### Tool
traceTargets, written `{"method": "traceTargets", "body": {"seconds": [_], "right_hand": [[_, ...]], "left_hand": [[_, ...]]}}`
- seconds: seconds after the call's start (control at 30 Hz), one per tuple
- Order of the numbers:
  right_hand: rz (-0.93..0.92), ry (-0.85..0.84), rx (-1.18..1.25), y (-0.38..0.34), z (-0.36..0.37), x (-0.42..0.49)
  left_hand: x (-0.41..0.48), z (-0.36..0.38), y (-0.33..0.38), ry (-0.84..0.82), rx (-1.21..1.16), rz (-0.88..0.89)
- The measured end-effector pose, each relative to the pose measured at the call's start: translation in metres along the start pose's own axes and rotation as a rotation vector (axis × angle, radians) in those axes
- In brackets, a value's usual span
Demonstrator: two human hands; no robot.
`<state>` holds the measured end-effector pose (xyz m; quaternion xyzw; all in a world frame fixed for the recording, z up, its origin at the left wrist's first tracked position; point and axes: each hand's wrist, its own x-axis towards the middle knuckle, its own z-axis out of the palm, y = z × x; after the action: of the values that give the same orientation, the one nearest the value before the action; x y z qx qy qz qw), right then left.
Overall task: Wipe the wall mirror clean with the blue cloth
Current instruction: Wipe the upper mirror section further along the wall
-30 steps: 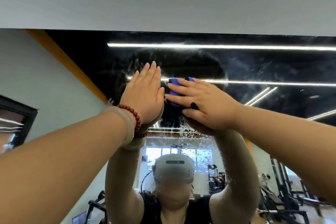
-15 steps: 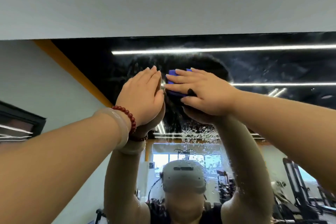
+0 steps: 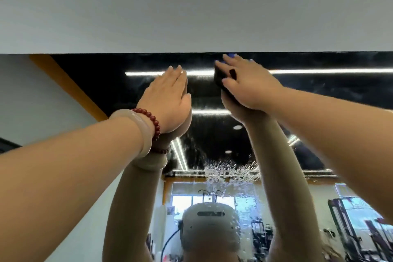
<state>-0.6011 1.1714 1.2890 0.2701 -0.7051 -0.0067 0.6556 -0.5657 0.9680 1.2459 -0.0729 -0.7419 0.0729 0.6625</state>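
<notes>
The wall mirror (image 3: 319,91) fills the lower half of the view, its top edge meeting the grey wall. My right hand (image 3: 248,85) is up at that top edge. It presses the blue cloth (image 3: 218,77) against the glass, fingers laid over it and thumb tucked against its lower side. Only a blue sliver shows past the fingertips; the rest is dark and mostly hidden under the hand. My left hand (image 3: 168,100) lies flat on the glass just to the left, fingers straight and together, holding nothing.
A band of water droplets (image 3: 229,172) clings to the glass below my hands. The plain grey wall (image 3: 191,6) runs above the mirror. The glass reflects my arms, a headset, ceiling light strips and gym machines.
Both hands have slid upward on the glass. My right hand with the cloth moved up and right to the mirror's top edge, and the gap between the two hands has widened.
</notes>
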Motion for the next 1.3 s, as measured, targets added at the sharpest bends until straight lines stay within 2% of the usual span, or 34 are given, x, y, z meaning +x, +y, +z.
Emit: {"method": "traceTargets", "body": {"seconds": [0.07, 0.1, 0.17, 0.3, 0.37, 0.5, 0.57, 0.6, 0.7, 0.77, 0.97, 1.03, 1.13, 1.17, 1.23, 1.3], "right_hand": [[0.196, 0.043, -0.013, 0.011, -0.002, 0.020], [0.222, 0.048, -0.013, 0.008, -0.002, 0.028], [0.152, 0.041, -0.017, -0.010, -0.001, 0.035], [-0.135, -0.038, 0.016, -0.040, 0.002, 0.028], [-0.140, -0.045, 0.016, -0.034, 0.000, 0.023], [0.199, 0.110, 0.069, -0.012, -0.005, 0.022], [0.304, 0.130, 0.083, -0.025, 0.000, 0.027], [0.276, 0.118, 0.062, -0.035, 0.004, 0.029], [0.029, 0.047, 0.020, -0.053, 0.013, 0.030], [-0.024, -0.006, 0.028, -0.041, 0.006, 0.028], [0.346, 0.078, 0.002, 0.014, -0.002, 0.014], [0.263, 0.095, -0.016, -0.004, 0.002, 0.010], [-0.084, 0.015, -0.019, -0.031, 0.009, 0.001], [-0.141, -0.024, -0.012, -0.030, 0.007, -0.002], [-0.085, -0.039, -0.002, -0.010, 0.000, -0.003], [0.115, 0.004, 0.014, 0.020, -0.007, -0.003]], "left_hand": [[0.001, 0.003, -0.002, 0.004, 0.002, -0.001], [0.001, 0.004, -0.003, 0.010, 0.002, 0.000], [0.000, 0.004, -0.003, 0.017, 0.005, -0.001], [0.000, 0.002, -0.001, 0.021, 0.020, -0.006], [-0.001, 0.003, -0.001, 0.009, 0.018, -0.008], [-0.003, 0.003, -0.001, 0.000, 0.021, -0.003], [-0.003, 0.003, 0.000, 0.011, 0.022, -0.006], [-0.003, 0.002, 0.000, 0.011, 0.025, -0.008], [-0.002, 0.001, 0.002, 0.004, 0.041, -0.011], [-0.001, 0.001, 0.001, -0.005, 0.041, -0.008], [-0.001, 0.001, 0.001, -0.023, 0.059, -0.001], [-0.002, -0.001, 0.003, -0.026, 0.061, -0.005], [-0.004, -0.005, 0.009, -0.002, 0.132, 0.010], [-0.005, -0.006, 0.011, -0.002, 0.158, 0.023], [-0.011, -0.009, 0.014, -0.039, 0.152, 0.027], [-0.017, -0.010, 0.016, -0.085, 0.106, 0.001]]}}
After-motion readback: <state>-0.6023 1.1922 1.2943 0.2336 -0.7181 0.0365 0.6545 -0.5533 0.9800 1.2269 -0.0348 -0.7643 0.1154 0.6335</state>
